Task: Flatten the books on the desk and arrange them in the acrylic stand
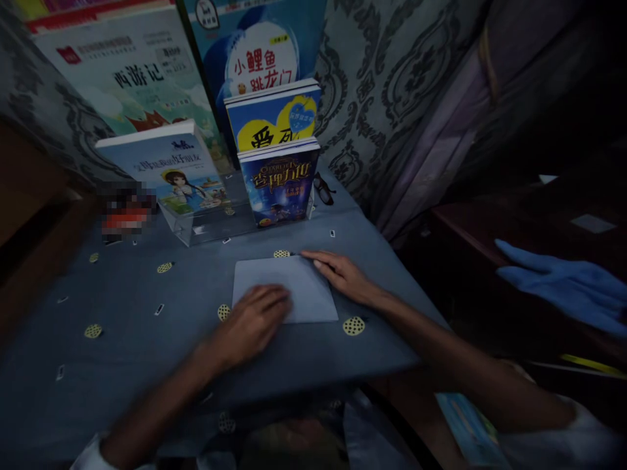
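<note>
Head view: a pale sheet lies on the blue patterned tablecloth.
Left hand: palm down at the sheet's eight o'clock, fingers bent; motion blur hides whether it grips anything.
Right hand: unclenched, forefinger reaching the sheet's one o'clock corner.
Books: propped up beyond the sheet, between ten and twelve o'clock.
Eyeglasses: one o'clock, just beside the books.
Blue glove: three o'clock, well apart.

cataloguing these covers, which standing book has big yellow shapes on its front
The middle book in the right-hand row, behind the dark-blue book; only its cover has them.
</note>
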`<state>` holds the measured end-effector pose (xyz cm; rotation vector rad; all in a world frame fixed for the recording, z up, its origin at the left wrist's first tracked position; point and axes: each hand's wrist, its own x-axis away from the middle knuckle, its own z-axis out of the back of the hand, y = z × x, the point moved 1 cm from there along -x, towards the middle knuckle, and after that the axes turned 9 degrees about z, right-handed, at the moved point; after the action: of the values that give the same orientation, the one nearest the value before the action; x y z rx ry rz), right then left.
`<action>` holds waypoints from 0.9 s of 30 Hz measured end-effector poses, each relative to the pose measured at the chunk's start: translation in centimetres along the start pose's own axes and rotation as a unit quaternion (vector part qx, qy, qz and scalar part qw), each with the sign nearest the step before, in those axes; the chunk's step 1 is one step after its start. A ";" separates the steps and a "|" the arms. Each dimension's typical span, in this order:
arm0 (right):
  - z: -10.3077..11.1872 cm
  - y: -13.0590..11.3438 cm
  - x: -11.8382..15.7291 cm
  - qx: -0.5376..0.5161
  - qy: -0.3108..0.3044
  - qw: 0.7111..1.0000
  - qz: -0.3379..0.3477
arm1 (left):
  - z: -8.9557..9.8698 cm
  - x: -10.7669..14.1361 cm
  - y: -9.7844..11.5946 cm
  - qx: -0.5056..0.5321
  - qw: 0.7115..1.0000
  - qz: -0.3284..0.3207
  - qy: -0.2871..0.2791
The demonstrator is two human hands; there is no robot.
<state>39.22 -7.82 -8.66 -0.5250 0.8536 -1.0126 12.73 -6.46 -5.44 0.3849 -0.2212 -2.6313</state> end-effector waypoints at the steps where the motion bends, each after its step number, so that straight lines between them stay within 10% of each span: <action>1: 0.2 0.0 -0.2 -0.022 0.008 1.000 -0.012 | 0.0 -0.3 1.1 0.025 0.999 -0.038 -0.020; 7: 0.6 -0.2 -0.5 -0.096 0.045 0.994 -0.038 | -1.1 -3.0 3.8 0.032 0.990 -0.118 -0.066; 27: 0.4 -0.3 0.5 -0.013 0.071 0.997 -0.031 | -3.1 -9.4 -0.6 -0.014 1.000 -0.010 -0.019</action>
<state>39.47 -8.41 -8.38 -0.5084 0.9823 -1.1056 21.46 -1.78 -6.36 0.3281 -0.1930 -2.6596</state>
